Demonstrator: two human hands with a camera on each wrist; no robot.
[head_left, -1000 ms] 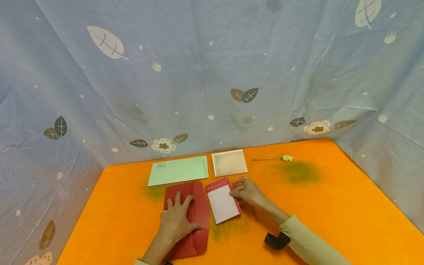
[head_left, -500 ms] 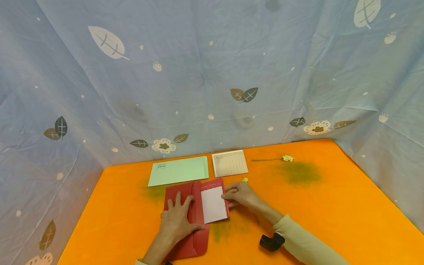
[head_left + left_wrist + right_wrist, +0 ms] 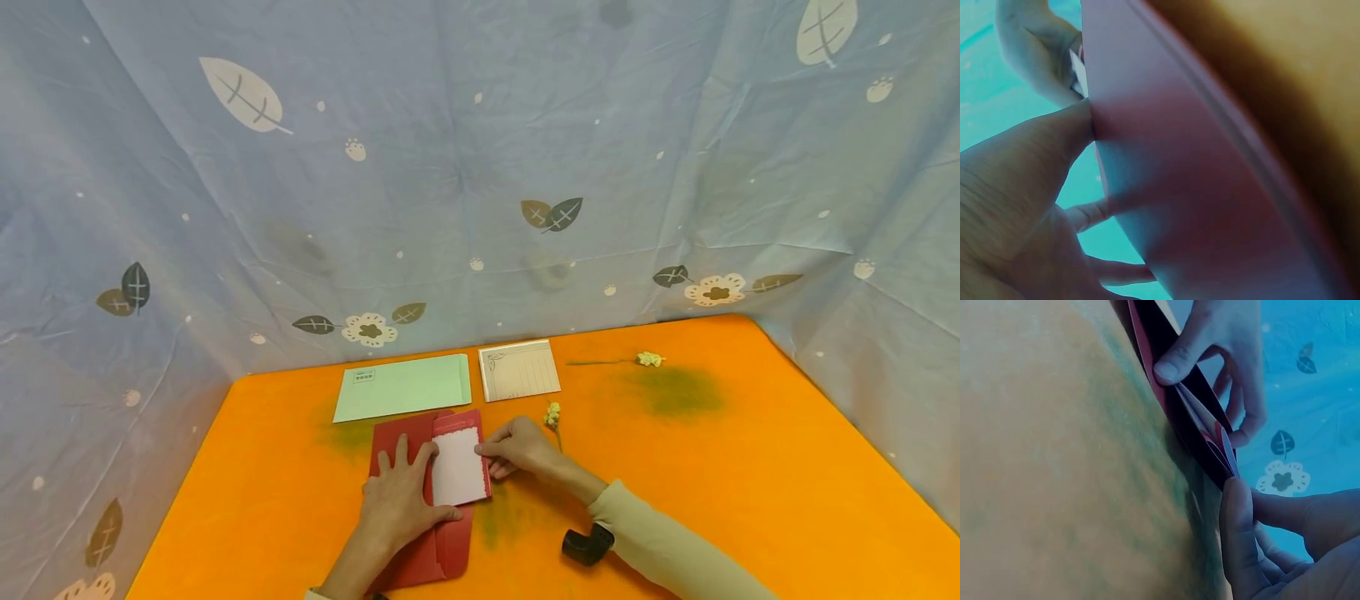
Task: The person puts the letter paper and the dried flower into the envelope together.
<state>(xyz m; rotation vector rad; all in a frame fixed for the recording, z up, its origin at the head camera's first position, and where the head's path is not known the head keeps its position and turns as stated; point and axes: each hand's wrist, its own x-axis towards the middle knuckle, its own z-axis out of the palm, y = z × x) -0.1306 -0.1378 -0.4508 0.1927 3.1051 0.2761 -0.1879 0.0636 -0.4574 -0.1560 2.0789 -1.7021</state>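
A red envelope lies on the orange cloth with its flap toward the right. My left hand presses on it with spread fingers, the thumb on the flap. My right hand pinches the right edge of a red-bordered white card. In the head view the card overlaps the envelope's flap, its left edge right at my left fingertips. From the right wrist view, the card lies between the envelope's sides at the mouth, with my left thumb on the near side. The left wrist view shows the red flap up close.
Behind the envelope lie a pale green envelope and a cream lined card. One dried flower lies at the back right, another flower just beyond my right hand. A patterned blue curtain surrounds the table.
My right hand has moved left with the white card, from beside the red envelope to over its flap. The nearer flower now shows more fully. My left hand has stayed in place.
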